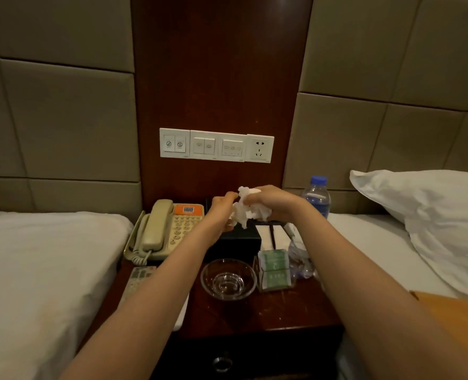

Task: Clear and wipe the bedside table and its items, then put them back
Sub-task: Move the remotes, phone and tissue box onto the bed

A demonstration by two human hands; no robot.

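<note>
Crumpled tissue (248,213) pinched from both sides by left hand (222,208) and right hand (272,201), just above black tissue box (238,241). Likely light, soft, easily torn (bunch into wad, grip middle). Nearer than hands, glass bowl (228,279) on table (282,311): probably fragile, slippery; take by rim.

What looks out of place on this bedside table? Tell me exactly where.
Crumpled clear plastic sits at the right edge of the table, beside the green sachets, looking like rubbish. The remote lies askew at the left edge, against the bed. Nothing seems spilled.
</note>
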